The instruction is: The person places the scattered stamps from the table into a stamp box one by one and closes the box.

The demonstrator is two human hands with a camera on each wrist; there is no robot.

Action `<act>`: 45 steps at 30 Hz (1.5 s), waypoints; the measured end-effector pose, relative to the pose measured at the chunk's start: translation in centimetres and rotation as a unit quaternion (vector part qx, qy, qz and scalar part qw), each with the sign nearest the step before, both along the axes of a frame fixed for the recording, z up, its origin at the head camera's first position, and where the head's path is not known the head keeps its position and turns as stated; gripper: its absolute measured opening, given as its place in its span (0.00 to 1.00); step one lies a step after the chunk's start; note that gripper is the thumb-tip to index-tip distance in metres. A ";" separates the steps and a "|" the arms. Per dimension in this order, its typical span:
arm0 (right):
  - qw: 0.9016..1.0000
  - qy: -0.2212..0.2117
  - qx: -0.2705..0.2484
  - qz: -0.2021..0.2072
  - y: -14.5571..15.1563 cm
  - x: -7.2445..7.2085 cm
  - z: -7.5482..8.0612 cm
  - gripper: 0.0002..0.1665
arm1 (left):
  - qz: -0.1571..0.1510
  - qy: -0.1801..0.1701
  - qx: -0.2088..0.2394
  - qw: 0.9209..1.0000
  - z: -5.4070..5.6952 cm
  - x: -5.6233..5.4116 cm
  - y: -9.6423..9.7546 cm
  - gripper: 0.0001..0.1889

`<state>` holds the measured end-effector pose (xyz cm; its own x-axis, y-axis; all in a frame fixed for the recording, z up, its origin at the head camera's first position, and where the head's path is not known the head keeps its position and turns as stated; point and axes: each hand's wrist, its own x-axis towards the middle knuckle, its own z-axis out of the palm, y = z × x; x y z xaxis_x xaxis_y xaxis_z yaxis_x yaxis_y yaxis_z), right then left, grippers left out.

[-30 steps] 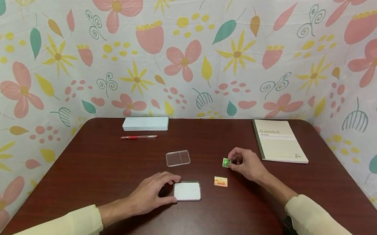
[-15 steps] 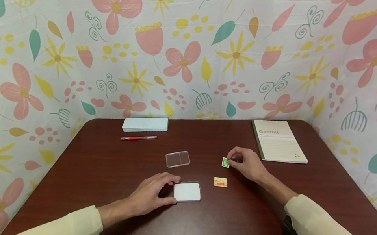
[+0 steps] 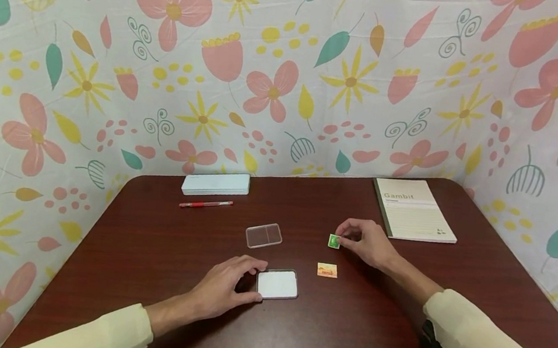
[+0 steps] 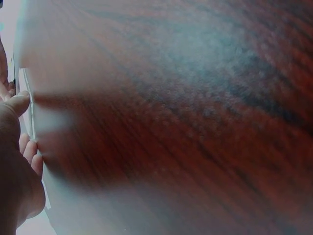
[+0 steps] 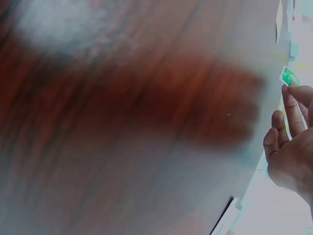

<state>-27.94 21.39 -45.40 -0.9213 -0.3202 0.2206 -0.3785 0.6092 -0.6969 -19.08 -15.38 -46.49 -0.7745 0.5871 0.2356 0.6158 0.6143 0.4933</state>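
Note:
My right hand [image 3: 367, 243] pinches a small green stamp [image 3: 334, 241] between thumb and forefinger. In the right wrist view the stamp [image 5: 288, 76] sticks out past the fingertips, apparently raised off the table. An orange stamp [image 3: 327, 270] lies flat on the table just nearer to me. To its left, my left hand [image 3: 223, 286] holds a shallow clear plastic case [image 3: 277, 284] with a white card inside, thumb and forefinger at its left corners. The left wrist view catches only the hand [image 4: 19, 142] and a thin edge of the case. Behind the case lies a clear lid [image 3: 264, 235].
On the dark wooden table [image 3: 288, 346], a red pen [image 3: 206, 204] lies before a pale blue box [image 3: 216, 184] at the back left. A notebook [image 3: 414, 209] lies at the back right, beyond the right hand. Patterned cloth hangs behind the table.
The right fingers have shifted slightly on the green stamp, and more of its face shows now. The left hand and the case have stayed still.

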 end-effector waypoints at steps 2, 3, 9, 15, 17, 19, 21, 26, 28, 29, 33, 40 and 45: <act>1.000 0.002 -0.004 0.001 -0.1 0.0 0.2 0.08 | -0.001 0.001 0.000 1.000 0.0 0.0 0.0 0.31; 1.000 0.004 -0.007 0.003 -0.2 0.1 0.4 0.08 | -0.001 0.001 0.000 1.000 0.0 0.0 0.0 0.31; 0.999 0.026 -0.021 0.019 -0.9 0.3 1.3 0.10 | -0.001 -0.001 0.001 1.000 0.0 0.0 0.0 0.32; 0.999 0.019 -0.023 0.040 -2.2 1.1 1.8 0.09 | -0.001 0.001 0.002 1.000 0.0 0.0 0.0 0.31; 0.999 0.015 -0.022 0.047 -2.6 1.4 1.9 0.09 | -0.001 -0.001 0.002 1.000 0.0 0.1 0.0 0.31; 0.998 0.010 -0.021 0.055 -2.9 1.7 2.0 0.09 | -0.001 -0.002 0.001 1.000 0.1 0.1 0.0 0.31; 0.998 0.006 -0.021 0.066 -3.3 2.0 2.0 0.09 | -0.002 -0.001 0.000 1.000 0.1 0.1 0.0 0.31; 0.995 -0.014 -0.026 0.096 -4.2 2.8 2.2 0.09 | -0.005 0.006 -0.003 1.000 0.1 0.0 0.0 0.31; 0.994 -0.025 -0.026 0.107 -4.6 3.2 2.3 0.08 | -0.003 0.001 -0.003 1.000 0.1 0.0 0.0 0.31; 0.993 -0.031 -0.026 0.112 -4.9 3.4 2.3 0.08 | -0.002 -0.002 -0.003 1.000 0.2 0.0 0.0 0.31; 0.989 -0.054 -0.029 0.136 -5.9 4.0 2.3 0.08 | 0.003 -0.016 -0.003 1.000 0.2 0.0 0.0 0.31; 0.984 -0.065 -0.027 0.163 -7.3 5.2 2.2 0.09 | 0.006 -0.020 -0.008 1.000 0.1 0.0 0.0 0.31; 0.981 -0.072 -0.035 0.175 -8.0 5.8 1.7 0.09 | -0.002 -0.003 -0.007 1.000 0.0 -0.1 0.0 0.30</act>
